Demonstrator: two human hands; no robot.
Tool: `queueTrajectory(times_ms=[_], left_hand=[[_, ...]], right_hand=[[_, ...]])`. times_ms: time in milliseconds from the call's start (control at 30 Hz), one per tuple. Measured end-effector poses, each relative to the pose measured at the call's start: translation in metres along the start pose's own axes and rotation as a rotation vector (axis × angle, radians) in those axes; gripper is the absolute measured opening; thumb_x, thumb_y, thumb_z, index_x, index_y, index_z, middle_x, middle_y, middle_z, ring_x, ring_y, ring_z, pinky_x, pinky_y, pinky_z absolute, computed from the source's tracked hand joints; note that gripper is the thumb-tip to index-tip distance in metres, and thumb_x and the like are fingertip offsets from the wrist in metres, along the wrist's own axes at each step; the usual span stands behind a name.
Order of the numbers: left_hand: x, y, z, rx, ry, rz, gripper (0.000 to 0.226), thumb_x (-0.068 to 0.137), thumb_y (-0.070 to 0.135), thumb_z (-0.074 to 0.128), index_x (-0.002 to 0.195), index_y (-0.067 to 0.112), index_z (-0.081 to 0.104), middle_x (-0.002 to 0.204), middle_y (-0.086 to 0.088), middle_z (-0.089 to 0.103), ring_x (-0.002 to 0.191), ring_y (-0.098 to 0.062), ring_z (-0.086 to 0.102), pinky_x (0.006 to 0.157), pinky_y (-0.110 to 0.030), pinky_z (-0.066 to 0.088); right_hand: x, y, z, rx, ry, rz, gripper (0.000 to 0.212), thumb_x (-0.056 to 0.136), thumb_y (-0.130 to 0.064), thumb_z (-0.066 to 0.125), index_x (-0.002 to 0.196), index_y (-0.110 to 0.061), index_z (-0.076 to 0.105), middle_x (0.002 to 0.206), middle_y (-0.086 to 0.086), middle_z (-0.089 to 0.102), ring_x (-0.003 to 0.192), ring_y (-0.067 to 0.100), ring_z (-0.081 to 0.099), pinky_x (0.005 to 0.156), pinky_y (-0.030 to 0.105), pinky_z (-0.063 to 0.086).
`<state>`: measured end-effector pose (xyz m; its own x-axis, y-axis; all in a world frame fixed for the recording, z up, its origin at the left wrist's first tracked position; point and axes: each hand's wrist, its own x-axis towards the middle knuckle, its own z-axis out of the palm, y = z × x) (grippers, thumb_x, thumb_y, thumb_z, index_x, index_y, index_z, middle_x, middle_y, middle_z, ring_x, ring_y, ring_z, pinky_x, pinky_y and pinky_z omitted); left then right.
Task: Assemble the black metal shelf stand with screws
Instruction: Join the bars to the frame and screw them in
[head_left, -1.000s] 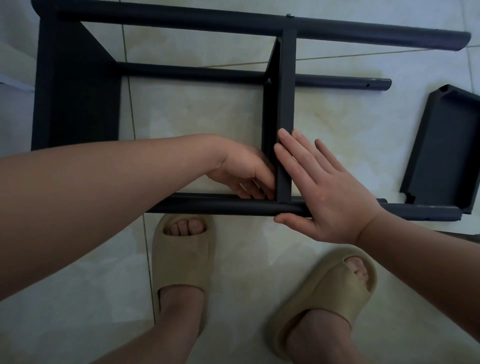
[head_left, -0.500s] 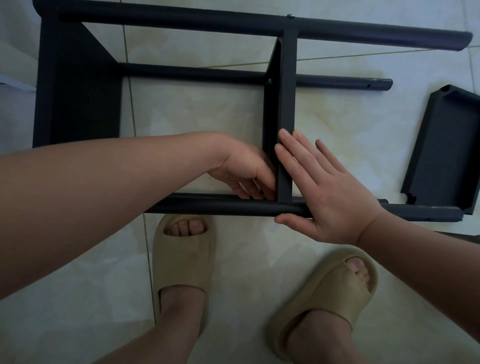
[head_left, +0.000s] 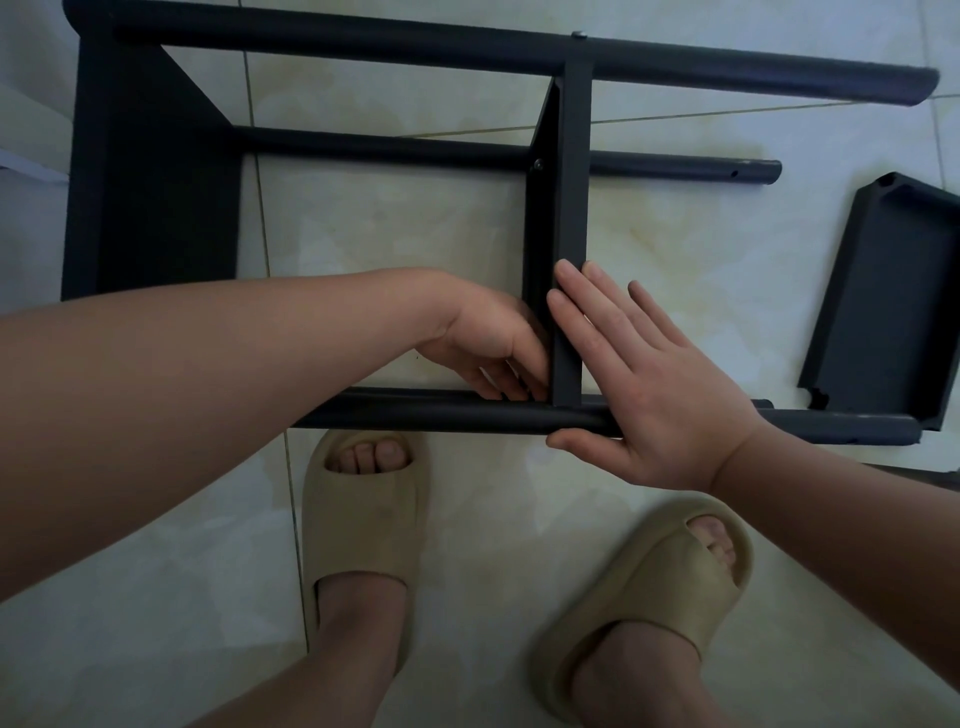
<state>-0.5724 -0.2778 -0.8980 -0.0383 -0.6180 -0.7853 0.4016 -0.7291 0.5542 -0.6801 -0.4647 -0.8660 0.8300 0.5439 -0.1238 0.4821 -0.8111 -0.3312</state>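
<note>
Black shelf stand (head_left: 363, 41): on its side on the tiled floor (head_left: 395, 228), leaving the joints within reach from above. Already fitted into it, the middle shelf (head_left: 571, 208), standing on edge across the tubes, with one screw head (head_left: 579, 35) at its far end and a second screw (head_left: 538, 164) on its left face.

Right of the middle shelf and flat against it: the right hand (head_left: 654, 384), fingers (head_left: 605, 293) straight and close together, gripping nothing, palm laid over the near tube (head_left: 415, 415). Judged a brace, holding shelf and tube square during work on the joint from the other side.

Left of the middle shelf, tucked into its corner with the near tube: the left hand (head_left: 488, 338), fingers (head_left: 519, 374) curled down into the angle. Impossible to tell whether pinching a screw or holding nothing, the tips being lost against the dark metal. Probably seating or turning a fastener at this near joint.

Well to the right of the middle shelf: a loose shelf tray (head_left: 883, 312), rim up, near corner by the end of the near tube. Set aside, most likely for the open tube ends on that side.

On the near side of the middle shelf, just past the near tube: two slippers (head_left: 363, 509), planted close for the reach down.
</note>
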Motion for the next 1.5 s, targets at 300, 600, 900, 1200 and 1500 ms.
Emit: queueTrajectory(times_ms=[300,600,900,1200,1500], left_hand=[[-0.0014,-0.0015,-0.0007,-0.062,-0.014,0.021,0.016,0.092,0.004,0.062,0.102,0.014,0.07,0.096,-0.003,0.07,0.089,-0.016,0.063,0.09,-0.032,0.048],[-0.0003,-0.004,0.0017,-0.065,-0.017,0.023,0.013,0.093,0.012,0.061,0.095,0.018,0.073,0.091,0.0,0.074,0.081,-0.012,0.068,0.083,-0.028,0.051],[-0.0027,-0.0031,-0.003,-0.088,-0.018,0.019,0.018,0.091,0.004,0.063,0.104,0.015,0.068,0.101,-0.004,0.068,0.095,-0.017,0.062,0.092,-0.033,0.048],[0.0009,-0.0042,0.0036,-0.078,-0.01,0.027,0.014,0.093,0.007,0.06,0.093,0.014,0.072,0.088,-0.002,0.072,0.075,-0.011,0.067,0.075,-0.025,0.051],[-0.0034,-0.0017,-0.0021,-0.096,-0.047,0.028,0.018,0.091,0.002,0.06,0.102,0.013,0.069,0.097,-0.004,0.069,0.094,-0.018,0.062,0.095,-0.035,0.047]], right_hand=[[0.0,-0.0004,0.0,0.0,0.0,0.0,0.097,0.094,-0.071,0.041,0.161,-0.005,0.018,0.17,0.012,0.008,0.158,0.029,0.006,0.123,0.058,0.021],[0.0001,0.0,-0.0011,-0.006,-0.007,0.001,0.097,0.094,-0.071,0.041,0.161,-0.004,0.018,0.17,0.013,0.007,0.157,0.029,0.005,0.123,0.058,0.021],[-0.0001,0.0,-0.0004,-0.005,-0.001,0.0,0.097,0.094,-0.07,0.044,0.161,-0.005,0.017,0.17,0.012,0.007,0.158,0.029,0.005,0.123,0.057,0.02],[0.0004,-0.0011,-0.0008,-0.005,-0.002,0.001,0.097,0.094,-0.07,0.042,0.16,-0.003,0.019,0.17,0.014,0.008,0.157,0.03,0.006,0.122,0.058,0.021],[0.0004,-0.0005,-0.0002,-0.002,0.001,-0.003,0.097,0.094,-0.07,0.042,0.161,-0.005,0.017,0.17,0.013,0.008,0.158,0.029,0.005,0.122,0.059,0.022]])
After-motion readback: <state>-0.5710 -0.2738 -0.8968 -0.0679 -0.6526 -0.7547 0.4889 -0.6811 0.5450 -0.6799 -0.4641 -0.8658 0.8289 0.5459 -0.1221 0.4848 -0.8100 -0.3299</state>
